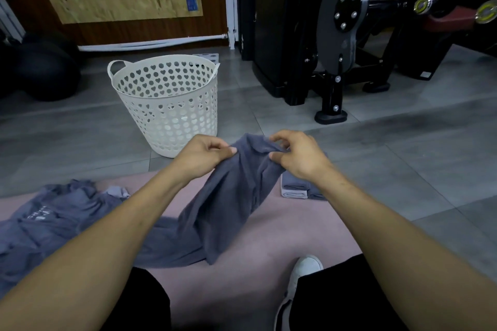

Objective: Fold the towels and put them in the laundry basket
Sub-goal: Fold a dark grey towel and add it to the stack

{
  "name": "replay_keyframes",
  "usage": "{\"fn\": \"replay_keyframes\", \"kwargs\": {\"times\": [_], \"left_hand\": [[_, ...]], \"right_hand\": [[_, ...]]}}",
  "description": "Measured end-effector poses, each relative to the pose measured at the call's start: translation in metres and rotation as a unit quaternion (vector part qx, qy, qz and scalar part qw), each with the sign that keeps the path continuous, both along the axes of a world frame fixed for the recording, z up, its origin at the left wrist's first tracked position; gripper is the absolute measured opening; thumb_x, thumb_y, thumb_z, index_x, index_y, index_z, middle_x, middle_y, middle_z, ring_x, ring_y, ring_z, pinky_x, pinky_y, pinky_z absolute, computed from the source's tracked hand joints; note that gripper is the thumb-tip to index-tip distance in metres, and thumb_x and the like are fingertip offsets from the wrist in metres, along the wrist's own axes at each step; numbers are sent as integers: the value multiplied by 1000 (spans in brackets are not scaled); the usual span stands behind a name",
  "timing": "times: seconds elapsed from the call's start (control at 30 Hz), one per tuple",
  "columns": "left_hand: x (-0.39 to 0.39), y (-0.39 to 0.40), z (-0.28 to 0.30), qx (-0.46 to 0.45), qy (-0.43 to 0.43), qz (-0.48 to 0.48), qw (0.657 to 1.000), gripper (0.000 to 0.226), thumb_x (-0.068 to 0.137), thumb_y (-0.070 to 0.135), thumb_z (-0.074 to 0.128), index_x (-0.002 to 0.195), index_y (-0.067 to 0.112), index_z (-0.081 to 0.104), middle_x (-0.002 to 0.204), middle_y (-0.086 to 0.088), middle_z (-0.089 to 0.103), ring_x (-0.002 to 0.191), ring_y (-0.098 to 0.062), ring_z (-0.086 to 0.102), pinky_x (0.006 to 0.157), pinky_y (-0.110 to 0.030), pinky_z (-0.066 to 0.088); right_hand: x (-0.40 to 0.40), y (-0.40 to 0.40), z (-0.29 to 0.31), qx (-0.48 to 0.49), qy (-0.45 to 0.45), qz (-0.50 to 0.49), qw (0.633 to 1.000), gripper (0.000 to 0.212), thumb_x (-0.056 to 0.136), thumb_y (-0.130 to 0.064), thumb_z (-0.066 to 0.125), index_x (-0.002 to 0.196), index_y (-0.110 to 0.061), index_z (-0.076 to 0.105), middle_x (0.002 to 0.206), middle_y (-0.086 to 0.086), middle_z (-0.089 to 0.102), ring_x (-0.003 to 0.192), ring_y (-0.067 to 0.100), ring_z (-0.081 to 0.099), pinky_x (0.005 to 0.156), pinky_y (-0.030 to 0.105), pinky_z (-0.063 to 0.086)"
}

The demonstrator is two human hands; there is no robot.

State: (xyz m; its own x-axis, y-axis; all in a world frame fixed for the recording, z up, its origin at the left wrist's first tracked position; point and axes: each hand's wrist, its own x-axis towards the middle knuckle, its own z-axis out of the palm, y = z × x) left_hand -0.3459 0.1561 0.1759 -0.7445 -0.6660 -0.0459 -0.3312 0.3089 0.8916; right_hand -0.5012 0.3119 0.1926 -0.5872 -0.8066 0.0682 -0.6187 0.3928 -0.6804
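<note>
One grey towel (228, 204) is held up over the pink mat (255, 258), its top edge pinched by the left hand (203, 154) and the right hand (297, 154), each grip closed on the cloth; its lower end trails on the mat. A heap of unfolded towels (45, 226), number unclear, is seen at the mat's left edge. Two folded towels (298, 189) are laid at its far edge. One white basket (168, 99) is stood on the grey tiled floor (403, 156) beyond the mat, beside a black gym machine (336, 35).
</note>
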Motion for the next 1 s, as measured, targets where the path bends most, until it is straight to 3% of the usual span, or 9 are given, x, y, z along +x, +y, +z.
{"fn": "replay_keyframes", "kwargs": {"times": [0.17,0.23,0.33,0.47,0.57,0.67,0.8,0.9,1.0], "left_hand": [[2,13,11,-57,17,-128,990,10,90,15,67,88,8,74,77,-3,72,69,-4,58,67,-17,46],[5,11,9,-61,11,-143,988,11,90,17,67,90,9,75,83,-4,74,74,-7,63,71,-22,48],[8,8,6,-56,7,-119,991,12,89,21,68,89,11,75,80,-6,73,71,-12,62,69,-26,48],[9,8,-6,-43,-11,-75,996,19,77,26,81,86,15,69,72,-4,62,63,-13,53,64,-27,46],[10,2,-21,-124,-127,-66,982,13,79,27,76,85,25,65,87,2,68,83,-16,63,81,-32,53],[14,-6,-28,-129,-220,-23,967,18,86,15,61,69,22,59,76,1,60,81,-20,58,73,-27,47],[19,-13,-25,-53,-123,73,988,21,90,1,52,75,15,59,67,-1,51,64,-13,44,51,-16,35],[21,-17,-16,-80,-18,24,996,32,91,-4,52,76,21,63,71,2,62,64,-5,52,64,-19,42],[20,-8,-4,-124,9,-57,991,34,90,-5,53,82,25,68,81,6,70,71,4,59,71,-13,46]], "right_hand": [[14,-13,-3,-24,-14,96,995,59,77,-30,80,131,-29,55,77,-11,56,70,1,53,57,7,37],[17,-19,-8,-6,24,131,991,42,77,-34,79,116,-26,66,82,-4,62,74,9,55,63,18,40],[19,-23,-10,-2,59,133,989,14,82,-30,72,82,-16,70,70,1,63,68,17,55,58,28,41],[18,-25,-6,-64,34,77,994,14,85,-22,67,80,-10,70,68,2,64,64,15,53,53,18,39],[16,-23,-2,-116,-23,36,992,7,85,-19,68,84,-14,73,73,1,68,65,9,55,58,19,42],[15,-20,-1,-127,-30,6,991,5,85,-19,69,83,-15,71,76,-1,68,68,9,59,58,14,44],[9,-12,-3,-77,12,-12,997,3,84,-17,68,81,-18,70,67,-10,60,62,1,53,48,4,36],[9,-8,-6,-41,41,30,998,11,78,-18,68,88,-21,72,75,-6,66,71,7,59,52,5,38],[20,-14,-6,-11,66,110,992,25,71,-39,77,89,-24,69,69,-12,60,67,4,55,56,16,39]]}}
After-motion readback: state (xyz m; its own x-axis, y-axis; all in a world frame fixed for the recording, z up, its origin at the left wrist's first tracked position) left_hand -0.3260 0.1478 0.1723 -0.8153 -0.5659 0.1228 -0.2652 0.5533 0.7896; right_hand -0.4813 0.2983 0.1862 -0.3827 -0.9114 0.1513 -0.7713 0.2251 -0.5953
